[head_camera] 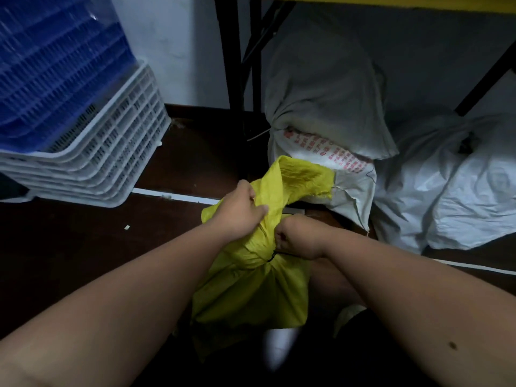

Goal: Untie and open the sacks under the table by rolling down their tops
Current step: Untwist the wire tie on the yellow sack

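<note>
Dark floor beneath the table: your left hand (241,210) grips the yellow sack (251,286) by its bunched neck to steady it, while your right hand (296,237) pinches the black tie (275,255), apparently loosening the knot.

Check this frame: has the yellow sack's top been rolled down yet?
No. The yellow sack is cinched by a black tie at its neck, with the left hand and right hand gripping the bunched top.
</note>
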